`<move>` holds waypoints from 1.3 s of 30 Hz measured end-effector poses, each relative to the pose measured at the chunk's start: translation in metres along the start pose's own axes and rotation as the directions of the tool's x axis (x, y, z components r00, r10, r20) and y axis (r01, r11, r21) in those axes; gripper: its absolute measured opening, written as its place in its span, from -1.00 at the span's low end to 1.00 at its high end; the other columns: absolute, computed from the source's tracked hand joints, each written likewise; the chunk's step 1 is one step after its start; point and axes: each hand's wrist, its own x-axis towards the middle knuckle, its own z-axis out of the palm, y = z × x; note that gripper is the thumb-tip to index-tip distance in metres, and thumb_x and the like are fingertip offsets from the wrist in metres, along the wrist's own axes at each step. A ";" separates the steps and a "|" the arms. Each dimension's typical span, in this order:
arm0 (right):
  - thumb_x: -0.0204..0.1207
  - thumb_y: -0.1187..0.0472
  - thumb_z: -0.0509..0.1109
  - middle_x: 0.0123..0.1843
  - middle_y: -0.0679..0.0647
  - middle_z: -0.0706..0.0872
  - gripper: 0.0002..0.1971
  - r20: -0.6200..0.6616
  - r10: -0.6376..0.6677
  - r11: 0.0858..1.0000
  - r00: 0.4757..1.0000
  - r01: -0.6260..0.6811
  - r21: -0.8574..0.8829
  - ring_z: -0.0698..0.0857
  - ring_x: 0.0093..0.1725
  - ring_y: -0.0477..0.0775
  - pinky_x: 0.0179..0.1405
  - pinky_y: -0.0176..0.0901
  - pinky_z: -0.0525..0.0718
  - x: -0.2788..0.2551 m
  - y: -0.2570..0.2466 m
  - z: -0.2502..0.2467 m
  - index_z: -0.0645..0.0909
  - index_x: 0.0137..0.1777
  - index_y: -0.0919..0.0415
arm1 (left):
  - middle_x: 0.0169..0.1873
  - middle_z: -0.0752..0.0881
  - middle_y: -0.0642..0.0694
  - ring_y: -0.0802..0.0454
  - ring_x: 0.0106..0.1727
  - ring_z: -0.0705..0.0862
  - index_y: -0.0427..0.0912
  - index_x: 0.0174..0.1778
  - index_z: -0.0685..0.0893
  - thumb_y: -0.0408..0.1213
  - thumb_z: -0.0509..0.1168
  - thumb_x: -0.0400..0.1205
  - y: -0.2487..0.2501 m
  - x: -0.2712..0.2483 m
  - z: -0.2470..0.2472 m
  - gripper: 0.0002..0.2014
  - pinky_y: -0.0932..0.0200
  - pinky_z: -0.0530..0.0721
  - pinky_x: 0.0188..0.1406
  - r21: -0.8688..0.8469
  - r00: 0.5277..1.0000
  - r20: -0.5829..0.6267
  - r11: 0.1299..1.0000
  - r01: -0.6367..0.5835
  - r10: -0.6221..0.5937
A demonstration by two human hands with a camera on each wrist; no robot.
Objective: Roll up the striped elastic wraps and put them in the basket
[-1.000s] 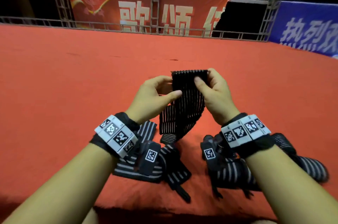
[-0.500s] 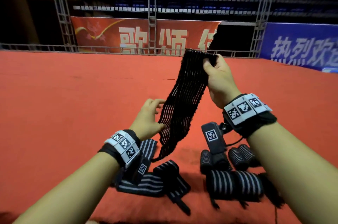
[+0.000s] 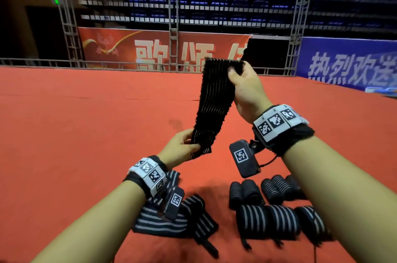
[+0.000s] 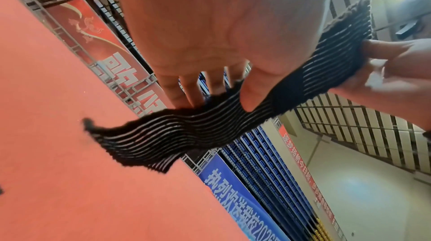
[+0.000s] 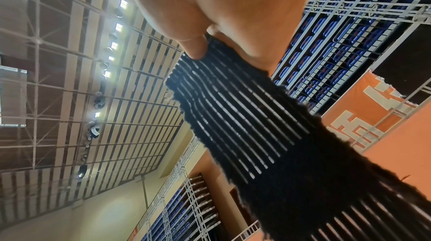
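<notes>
A black elastic wrap with thin white stripes (image 3: 214, 104) hangs stretched in the air between my hands. My right hand (image 3: 245, 88) pinches its top end, thumb in front (image 5: 196, 49). My left hand (image 3: 182, 146) pinches the wrap near its lower end (image 4: 186, 134), thumb on one face and fingers (image 4: 184, 88) on the other. Several rolled wraps (image 3: 268, 192) lie on the red floor under my right forearm. Unrolled striped wraps (image 3: 167, 219) lie in a heap under my left wrist. No basket is in view.
A red carpeted floor (image 3: 86, 134) spreads out in front, ending at a metal railing (image 3: 43, 63) with banners behind. More striped wraps, wider-striped (image 3: 277, 222), lie close to my body on the right.
My right hand has lifted the wrap's top end up and away. My left hand slid down the wrap to its lower end, so it now hangs stretched out.
</notes>
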 end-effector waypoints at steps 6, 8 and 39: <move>0.80 0.28 0.16 0.27 0.27 0.73 -0.87 0.031 0.005 0.999 0.999 -0.006 0.037 0.77 0.16 0.18 0.16 0.12 0.76 -0.003 -0.008 0.005 0.54 0.17 0.17 | -0.17 0.79 0.11 0.39 -0.19 0.70 -0.01 -0.12 0.69 -0.47 0.44 0.56 -0.008 -0.005 0.003 -0.79 0.30 0.62 -0.12 0.237 0.998 -0.025 0.970 -0.058 0.066; 0.80 0.28 0.16 0.30 0.31 0.72 -0.87 0.026 0.015 0.999 1.000 -0.016 0.037 0.76 0.23 0.26 0.20 0.18 0.76 -0.004 -0.007 0.007 0.54 0.18 0.19 | -0.29 0.75 0.11 0.40 -0.30 0.66 -0.09 -0.24 0.67 -0.46 0.44 0.55 -0.012 -0.007 0.002 -0.82 0.25 0.57 -0.21 0.275 0.997 -0.047 0.960 -0.046 0.061; 0.61 0.46 0.42 -0.09 -0.01 0.84 -0.81 -0.009 -0.021 1.000 1.000 0.021 -0.023 0.79 -0.08 -0.11 -0.05 -0.28 0.71 -0.003 0.087 -0.001 0.77 0.00 0.18 | 0.26 0.76 0.04 0.16 0.34 0.69 -0.01 0.40 0.64 0.11 0.59 0.37 -0.060 -0.007 -0.009 -0.32 0.16 0.59 0.34 -0.004 0.983 -0.179 0.999 0.048 -0.048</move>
